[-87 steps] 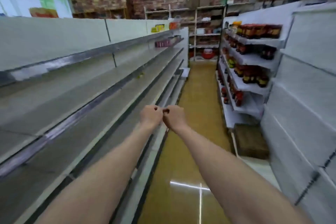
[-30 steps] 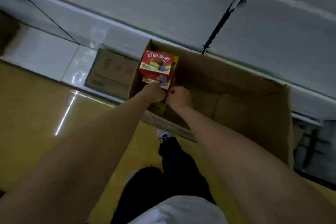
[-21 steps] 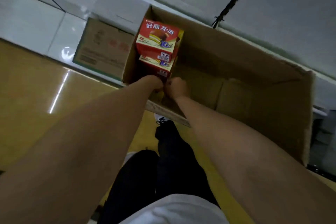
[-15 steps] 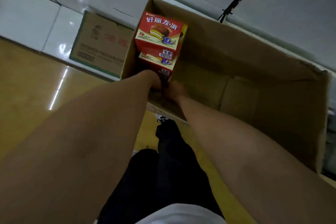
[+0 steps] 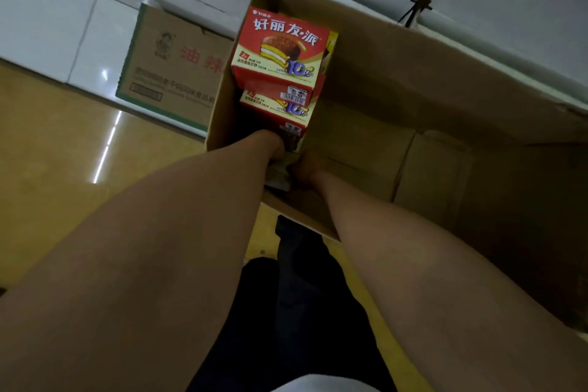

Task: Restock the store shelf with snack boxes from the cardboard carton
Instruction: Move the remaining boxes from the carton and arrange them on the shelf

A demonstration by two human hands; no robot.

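Clearly the restocking has barely begun, judging by how things lie. Both hands are down inside the large open brown cardboard carton [image 5: 413,99], at its near left corner, where a stack of red and cream snack boxes with a chocolate pie printed on the lid [image 5: 280,51] leans against the carton's left wall. The left hand [image 5: 270,146] sits at the foot of that stack, beside the lowest box that shows; the right hand [image 5: 305,165] is just beside it, nearer the carton's middle. Their fingers are hidden below the forearms and in shadow, so I cannot tell whether either hand grips a box or lies slack. The rest of the carton floor shows bare cardboard. Outside the carton's left wall stands a smaller closed brown carton with red print [image 5: 171,64]. Beyond the carton's far wall run pale grey shelf panels [image 5: 509,9]; no snack box shows on them. Lifting, carrying and placing all seem left to do.
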